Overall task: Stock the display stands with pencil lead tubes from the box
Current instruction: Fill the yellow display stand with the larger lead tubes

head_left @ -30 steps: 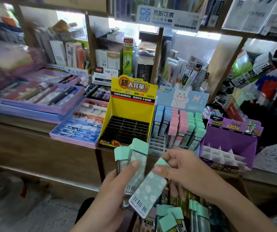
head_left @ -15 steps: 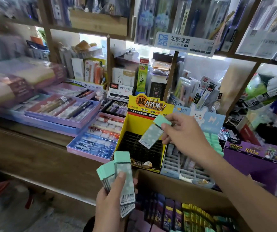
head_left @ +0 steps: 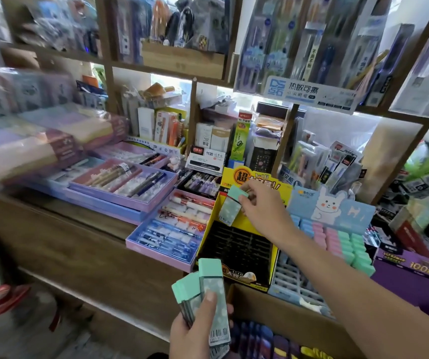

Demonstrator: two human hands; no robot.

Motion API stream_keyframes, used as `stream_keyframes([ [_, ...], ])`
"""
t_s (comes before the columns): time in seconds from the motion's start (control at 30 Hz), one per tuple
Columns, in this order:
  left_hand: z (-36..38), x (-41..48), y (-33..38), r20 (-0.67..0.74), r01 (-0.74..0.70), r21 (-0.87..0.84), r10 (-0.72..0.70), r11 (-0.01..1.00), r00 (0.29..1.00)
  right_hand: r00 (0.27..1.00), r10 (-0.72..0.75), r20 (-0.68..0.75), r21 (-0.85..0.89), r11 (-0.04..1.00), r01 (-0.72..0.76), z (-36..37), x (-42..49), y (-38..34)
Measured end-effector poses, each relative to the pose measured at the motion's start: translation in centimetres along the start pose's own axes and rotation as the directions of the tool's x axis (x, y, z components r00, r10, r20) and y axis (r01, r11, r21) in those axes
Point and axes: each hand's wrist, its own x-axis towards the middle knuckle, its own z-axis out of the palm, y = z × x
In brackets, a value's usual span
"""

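A flat pencil lead tube (head_left: 233, 208), mint-capped with a pale flowered body and a barcode at its foot, is pinched in the grip of the right hand (head_left: 262, 211) above the rear of a yellow display stand (head_left: 277, 257) on the wooden table (head_left: 78, 242). The tube is tilted, its long axis running from the cap at upper right down to the barcode end at lower left, which is pointed toward the stand's black grid of slots. Several matching tubes (head_left: 209, 288) are clasped in the grip of the left hand (head_left: 198, 332), fanned and held upright with caps up, in front of the table edge. Just beside the yellow stand, a blue rabbit-printed stand (head_left: 330, 206) is filled in its rear rows with blue, pink and mint tubes. Below, purple and yellow packs are seen standing in an open cardboard box (head_left: 286, 314).
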Motion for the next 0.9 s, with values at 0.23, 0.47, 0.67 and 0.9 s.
stream_keyframes([
  [0.23,0.0,0.3,0.0,-0.002,0.023,0.000,-0.023,1.000,1.000,0.997,-0.044,0.059,-0.054,0.997,0.047,0.9,0.0,0.5],
  [0.47,0.2,0.5,0.0,-0.019,0.016,0.004,-0.016,1.000,1.000,0.993,-0.045,0.107,-0.043,0.998,0.050,1.2,0.5,0.8],
  [0.67,0.4,0.6,0.0,-0.023,-0.004,0.043,0.005,0.999,1.000,0.996,-0.075,0.045,-0.079,0.994,0.078,2.5,0.0,1.5],
  [0.9,0.3,0.6,0.1,-0.009,-0.019,0.055,0.020,0.998,1.000,0.997,-0.075,0.015,-0.185,0.980,0.076,3.2,-0.6,0.8],
])
